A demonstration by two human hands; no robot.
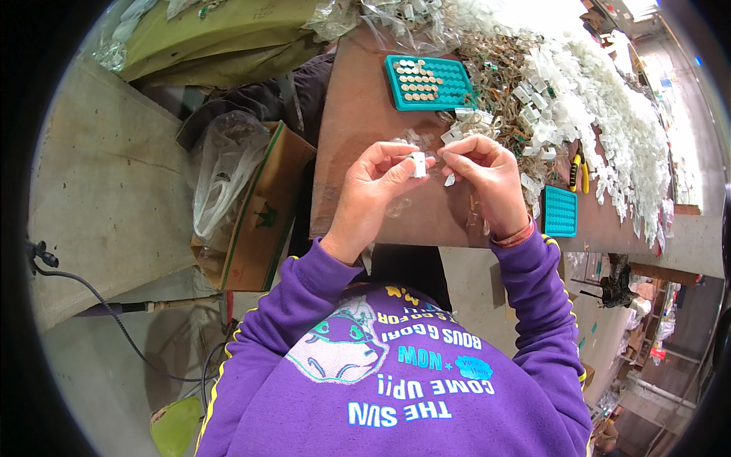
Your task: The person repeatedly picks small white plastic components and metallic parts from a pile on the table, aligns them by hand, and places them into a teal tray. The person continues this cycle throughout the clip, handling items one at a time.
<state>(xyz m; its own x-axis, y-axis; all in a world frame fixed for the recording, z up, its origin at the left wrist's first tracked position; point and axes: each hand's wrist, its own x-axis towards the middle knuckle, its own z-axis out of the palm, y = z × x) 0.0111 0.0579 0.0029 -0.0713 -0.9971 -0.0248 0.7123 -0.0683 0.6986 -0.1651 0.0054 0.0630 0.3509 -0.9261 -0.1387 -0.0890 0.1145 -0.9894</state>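
Between the thumb and fingers of my left hand (367, 190) is a small white plastic housing (418, 164). It is held a little above the near part of the brown table (343, 137). Close to its right side, my right hand (487, 175) is closed in a pinch. A tiny translucent piece (449, 180) shows under those fingertips, too small to name. Beyond my hands, a teal tray (457, 82) holds rows of round, pale, coin-like parts (417, 87) in its left part. Some clear plastic bits (411, 139) lie just behind my left fingers.
A large heap of white plastic housings (563, 114) and small wired parts (491, 68) covers the table's right side. Yellow-and-black pliers (579, 167) and a second teal tray (560, 212) lie near it. An open cardboard box (266, 206) with a plastic bag (225, 175) stands at the left.
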